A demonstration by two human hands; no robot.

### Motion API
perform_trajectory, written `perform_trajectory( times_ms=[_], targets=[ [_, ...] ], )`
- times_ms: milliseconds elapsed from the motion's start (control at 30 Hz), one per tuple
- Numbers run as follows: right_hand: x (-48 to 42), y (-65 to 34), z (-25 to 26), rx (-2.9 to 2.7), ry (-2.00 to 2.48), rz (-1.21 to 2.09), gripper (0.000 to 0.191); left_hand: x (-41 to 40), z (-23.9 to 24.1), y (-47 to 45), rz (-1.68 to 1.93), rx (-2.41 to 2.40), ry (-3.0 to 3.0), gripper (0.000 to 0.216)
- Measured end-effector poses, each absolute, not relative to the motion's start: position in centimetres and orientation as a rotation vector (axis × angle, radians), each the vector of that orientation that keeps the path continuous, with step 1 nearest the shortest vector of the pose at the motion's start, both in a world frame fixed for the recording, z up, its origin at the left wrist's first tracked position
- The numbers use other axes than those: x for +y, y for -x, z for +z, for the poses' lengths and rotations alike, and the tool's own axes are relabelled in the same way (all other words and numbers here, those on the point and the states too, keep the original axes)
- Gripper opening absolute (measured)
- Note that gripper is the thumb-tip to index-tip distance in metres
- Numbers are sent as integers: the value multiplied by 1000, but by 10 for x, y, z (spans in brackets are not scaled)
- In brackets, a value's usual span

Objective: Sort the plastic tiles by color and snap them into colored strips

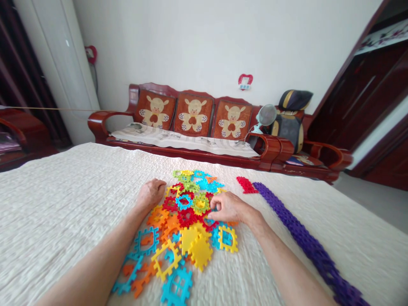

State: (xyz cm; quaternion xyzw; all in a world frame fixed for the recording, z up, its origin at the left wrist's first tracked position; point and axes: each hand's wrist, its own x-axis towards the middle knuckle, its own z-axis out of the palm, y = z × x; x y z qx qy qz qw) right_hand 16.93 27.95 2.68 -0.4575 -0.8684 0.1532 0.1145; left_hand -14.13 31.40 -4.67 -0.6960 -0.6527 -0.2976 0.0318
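Note:
A heap of interlocking plastic building tiles (188,216) lies between my hands, in red, yellow, orange, blue and green. Some tiles are solid squares and others are window-like frames. My left hand (152,192) rests at the heap's upper left edge, fingers curled, close to a yellow frame tile (172,192); what is under the fingers is hidden. On the heap's right side, my right hand (228,207) has its thumb and fingers bent together over the red tiles (187,217). Whatever it pinches cannot be made out.
To the right, a long row of purple tiles (296,231) stretches toward me, with a few red tiles (247,185) at its far end. All lie on a cream quilted cover (79,199). Beyond stand a wooden sofa (191,148) with bear cushions and a small fan (267,115).

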Motion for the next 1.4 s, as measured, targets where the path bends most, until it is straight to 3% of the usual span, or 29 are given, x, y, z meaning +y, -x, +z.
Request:
perform_trajectory(
  times_ms=[133,367,500,667,800,1133,1400],
  targets=[
    [277,-163,25,-2578,1316,413,11,317,-51,143,-933,-1992,2145,37],
    [293,-189,41,-2301,1170,1000,17,319,-52,144,-936,-1994,2147,36],
    [312,-217,28,-1893,1247,588,23,318,-50,143,-932,-2009,2155,36],
    [308,-253,-21,-1884,1263,45,7,315,-47,142,-892,-2034,2130,36],
    [288,-267,-38,-2053,1255,39,2,314,-47,141,-879,-2028,2135,38],
    [279,-253,-44,-1869,1595,-260,33,314,-47,142,-867,-2006,2130,39],
    [283,-256,-44,-1856,1571,-219,24,314,-47,142,-862,-2041,2139,39]
  ],
)
